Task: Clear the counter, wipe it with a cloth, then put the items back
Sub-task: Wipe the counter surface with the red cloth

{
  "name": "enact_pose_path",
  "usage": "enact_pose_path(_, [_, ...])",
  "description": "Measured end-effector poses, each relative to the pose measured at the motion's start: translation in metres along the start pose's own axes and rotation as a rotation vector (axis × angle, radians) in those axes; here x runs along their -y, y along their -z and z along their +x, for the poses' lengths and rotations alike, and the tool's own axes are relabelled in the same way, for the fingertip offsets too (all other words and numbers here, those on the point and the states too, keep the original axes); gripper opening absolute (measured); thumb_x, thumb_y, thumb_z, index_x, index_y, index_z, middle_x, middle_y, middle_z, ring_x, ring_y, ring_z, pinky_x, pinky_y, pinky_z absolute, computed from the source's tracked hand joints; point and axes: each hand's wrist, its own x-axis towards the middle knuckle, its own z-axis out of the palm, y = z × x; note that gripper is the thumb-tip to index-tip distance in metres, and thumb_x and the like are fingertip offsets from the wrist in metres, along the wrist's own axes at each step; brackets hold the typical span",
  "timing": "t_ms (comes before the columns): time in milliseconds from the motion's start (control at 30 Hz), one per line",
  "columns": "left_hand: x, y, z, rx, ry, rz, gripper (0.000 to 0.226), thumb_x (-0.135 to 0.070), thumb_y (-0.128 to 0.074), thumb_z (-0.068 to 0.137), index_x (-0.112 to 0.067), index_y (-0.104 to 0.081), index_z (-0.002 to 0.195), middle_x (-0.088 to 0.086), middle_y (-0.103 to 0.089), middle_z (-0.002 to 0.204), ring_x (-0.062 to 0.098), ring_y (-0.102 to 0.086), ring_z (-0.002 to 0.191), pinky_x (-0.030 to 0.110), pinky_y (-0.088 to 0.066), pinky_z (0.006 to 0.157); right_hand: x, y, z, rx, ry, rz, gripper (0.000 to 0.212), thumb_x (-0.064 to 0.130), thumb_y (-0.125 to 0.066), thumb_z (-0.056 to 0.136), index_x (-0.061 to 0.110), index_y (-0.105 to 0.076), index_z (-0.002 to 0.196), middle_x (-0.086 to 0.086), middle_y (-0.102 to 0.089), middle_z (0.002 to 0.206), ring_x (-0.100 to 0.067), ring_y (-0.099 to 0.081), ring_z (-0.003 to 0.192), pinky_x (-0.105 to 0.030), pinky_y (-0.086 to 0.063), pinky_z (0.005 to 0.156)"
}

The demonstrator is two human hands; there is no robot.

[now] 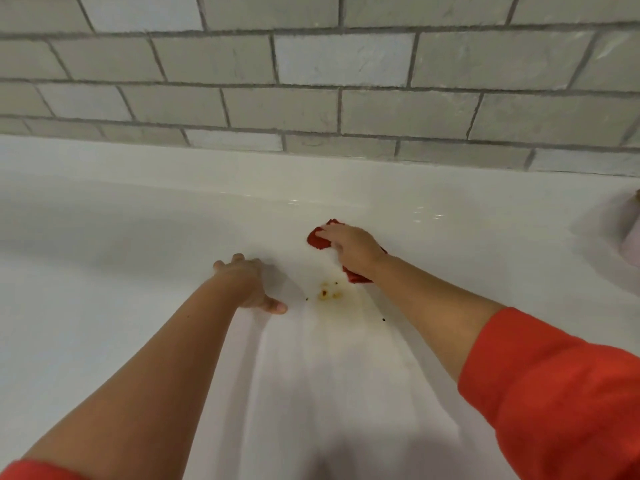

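Pressure is put on the crumpled red cloth (317, 240) by the right hand (351, 247), whose fingers (329, 233) are laid nearly flat over it, pressed rather than curled round, just beyond the brownish-yellow stain (329, 293) on the white desk (138, 237). The left hand (244, 278) is spread open on the desk beside the stain, probably as a brace. Room for sweeping is offered leftward; the far edge is bounded by the grey tiled wall (311, 98), and a pale pink container (632, 237) is stood far right.
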Motion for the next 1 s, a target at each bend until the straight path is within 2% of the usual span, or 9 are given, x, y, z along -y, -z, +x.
enact_pose_path(33, [0.001,-0.001,0.000,-0.004,-0.007,-0.002,0.094,-0.062,-0.061,0.077,-0.017,-0.019,0.147,0.009,-0.028,0.143,0.032,-0.029,0.131,0.033,-0.030,0.105,0.003,-0.004,-0.009,0.025,0.014,0.074,0.036,0.014,-0.048,0.093,0.021,-0.061,0.126,-0.003,-0.057,0.128,-0.023,-0.058,0.095,-0.017,-0.049,0.083])
enact_pose_path(100, [0.002,-0.002,-0.001,-0.003,-0.012,-0.003,0.095,-0.063,-0.059,0.077,-0.017,-0.017,0.148,0.009,-0.028,0.144,0.031,-0.029,0.131,0.033,-0.029,0.106,0.008,-0.009,-0.027,0.064,0.048,0.120,0.029,0.019,-0.050,0.092,0.021,-0.067,0.116,-0.004,-0.063,0.119,-0.026,-0.062,0.105,-0.028,-0.047,0.098])
enact_pose_path(200, [0.003,-0.002,-0.003,0.004,0.004,-0.021,0.098,-0.065,-0.061,0.074,-0.017,-0.018,0.148,0.008,-0.027,0.144,0.032,-0.028,0.131,0.034,-0.029,0.107,0.013,0.002,-0.051,0.060,0.149,0.089,0.034,-0.001,-0.042,0.096,0.009,-0.063,0.121,0.006,-0.060,0.120,-0.008,-0.055,0.109,0.001,-0.034,0.089])
enact_pose_path(267, [0.003,-0.001,-0.004,0.003,0.003,-0.031,0.097,-0.065,-0.061,0.075,-0.016,-0.019,0.148,0.008,-0.028,0.143,0.032,-0.028,0.131,0.033,-0.028,0.107,0.011,0.023,-0.060,0.018,0.126,0.174,0.034,-0.004,-0.040,0.096,0.004,-0.061,0.122,0.004,-0.059,0.115,-0.006,-0.053,0.106,0.006,-0.033,0.082])
enact_pose_path(367, [0.002,0.000,-0.007,-0.011,-0.020,-0.033,0.092,-0.062,-0.058,0.079,-0.014,-0.021,0.147,0.008,-0.029,0.143,0.030,-0.028,0.132,0.032,-0.027,0.107,-0.018,0.065,-0.067,-0.192,-0.012,0.292,0.035,-0.002,-0.037,0.098,0.006,-0.060,0.123,-0.005,-0.061,0.120,-0.013,-0.055,0.106,-0.004,-0.039,0.080])
enact_pose_path(433, [0.001,0.000,-0.009,-0.018,-0.035,-0.023,0.088,-0.061,-0.057,0.081,-0.014,-0.022,0.147,0.008,-0.030,0.144,0.029,-0.027,0.132,0.032,-0.026,0.107,-0.048,0.080,-0.071,-0.291,-0.110,0.178,0.037,0.002,-0.036,0.099,0.012,-0.059,0.125,-0.007,-0.059,0.128,-0.020,-0.054,0.116,-0.016,-0.038,0.089])
enact_pose_path(533, [0.000,0.000,-0.009,-0.024,-0.055,-0.014,0.083,-0.059,-0.055,0.083,-0.014,-0.024,0.146,0.008,-0.032,0.144,0.028,-0.026,0.132,0.032,-0.026,0.106,-0.070,0.073,-0.078,-0.329,-0.158,0.020,0.037,0.004,-0.037,0.099,0.011,-0.054,0.131,-0.006,-0.054,0.136,-0.023,-0.047,0.127,-0.017,-0.030,0.098])
enact_pose_path(800, [0.004,-0.003,-0.003,-0.031,-0.022,-0.035,0.093,-0.064,-0.058,0.077,-0.013,-0.022,0.147,0.009,-0.030,0.142,0.029,-0.029,0.130,0.032,-0.027,0.105,-0.025,0.013,-0.067,-0.134,-0.010,-0.340,0.047,0.018,-0.035,0.101,0.011,-0.028,0.147,-0.004,-0.024,0.155,-0.018,-0.019,0.145,-0.025,-0.013,0.116])
enact_pose_path(1000, [0.007,-0.008,-0.004,-0.091,-0.020,-0.137,0.094,-0.061,-0.063,0.075,-0.014,-0.025,0.146,0.010,-0.032,0.142,0.031,-0.031,0.130,0.034,-0.029,0.106,0.027,-0.020,-0.084,-0.070,0.131,-0.189,0.042,0.005,-0.039,0.097,0.011,-0.046,0.138,-0.004,-0.041,0.146,-0.019,-0.036,0.136,-0.013,-0.019,0.107])
